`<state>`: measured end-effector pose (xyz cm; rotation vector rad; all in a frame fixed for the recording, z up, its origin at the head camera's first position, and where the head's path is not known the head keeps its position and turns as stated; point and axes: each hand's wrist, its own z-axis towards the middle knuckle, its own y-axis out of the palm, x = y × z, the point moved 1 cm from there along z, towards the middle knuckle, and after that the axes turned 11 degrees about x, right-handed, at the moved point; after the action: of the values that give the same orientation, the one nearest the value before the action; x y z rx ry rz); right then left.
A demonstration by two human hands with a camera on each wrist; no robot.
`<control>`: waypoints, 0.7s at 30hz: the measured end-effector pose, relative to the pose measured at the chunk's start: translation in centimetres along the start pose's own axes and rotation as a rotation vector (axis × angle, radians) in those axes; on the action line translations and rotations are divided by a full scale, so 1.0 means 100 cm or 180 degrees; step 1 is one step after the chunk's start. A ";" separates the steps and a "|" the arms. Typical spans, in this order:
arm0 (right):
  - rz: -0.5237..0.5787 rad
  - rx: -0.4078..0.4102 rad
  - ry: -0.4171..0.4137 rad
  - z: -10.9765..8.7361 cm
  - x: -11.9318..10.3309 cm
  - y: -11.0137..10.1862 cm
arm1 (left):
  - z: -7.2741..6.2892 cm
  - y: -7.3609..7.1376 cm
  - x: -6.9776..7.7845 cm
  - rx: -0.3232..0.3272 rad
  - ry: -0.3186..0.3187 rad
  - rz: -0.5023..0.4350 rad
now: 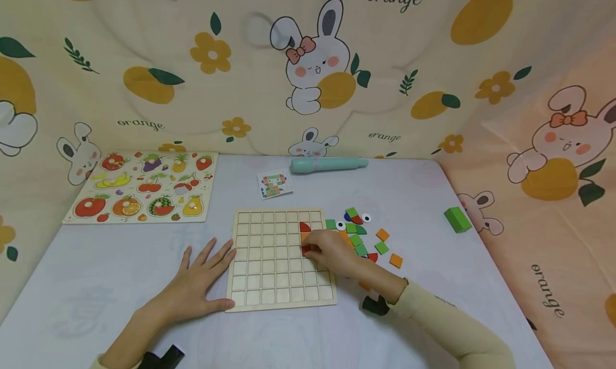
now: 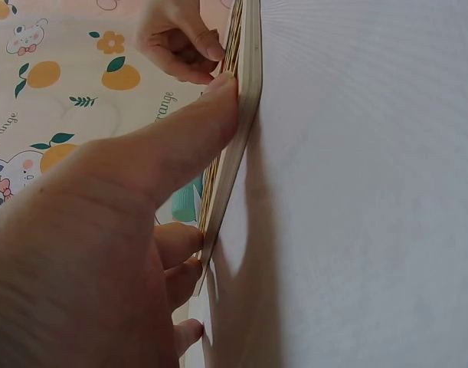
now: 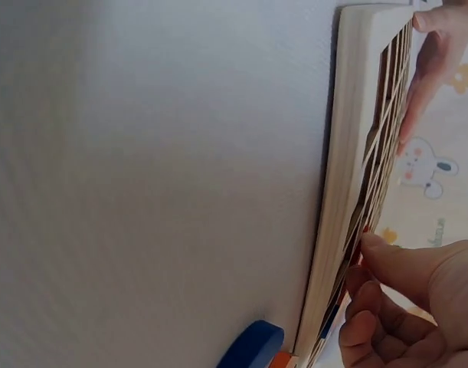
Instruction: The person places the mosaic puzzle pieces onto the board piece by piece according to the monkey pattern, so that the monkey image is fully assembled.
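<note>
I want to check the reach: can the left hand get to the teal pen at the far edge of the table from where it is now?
Probably yes. The left hand lies flat beside the grid board, holding nothing, and the table between it and the teal pen looks bare apart from a small card.

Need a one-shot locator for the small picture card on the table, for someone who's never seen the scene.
Start at the pale wooden grid board in the middle of the white table. Look just beyond its far edge, toward the teal pen-shaped tool lying by the curtain. The small square white pattern card lies between them; it is the only flat paper piece, printed with a tiny red, green and orange block figure, unlike the loose coloured tiles to the board's right.
</note>
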<state>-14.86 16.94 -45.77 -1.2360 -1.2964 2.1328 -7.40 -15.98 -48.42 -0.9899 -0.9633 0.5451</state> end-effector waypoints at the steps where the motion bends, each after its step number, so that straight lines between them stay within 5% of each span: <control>1: -0.0038 0.0000 -0.0079 0.000 0.000 0.000 | 0.000 0.000 0.000 0.0001 -0.0001 -0.0001; 7: 0.0114 0.0068 -0.0242 -0.002 0.002 -0.006 | 0.000 0.002 -0.001 0.0003 -0.0012 0.0002; 14: 0.0239 0.0316 0.0288 -0.007 0.026 -0.044 | 0.000 0.003 -0.002 -0.0020 -0.0031 0.0018; 17: 0.0191 0.0095 0.0434 -0.015 0.040 -0.064 | 0.000 0.003 -0.002 -0.0013 -0.0024 0.0016; 21: 0.0215 -0.0512 0.0640 -0.030 0.052 -0.082 | 0.000 0.003 -0.002 0.0028 0.0028 0.0023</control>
<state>-16.36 26.27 -41.97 -1.5361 -1.3760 1.9198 -7.46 -15.97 -48.74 -0.9876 -0.9492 0.5503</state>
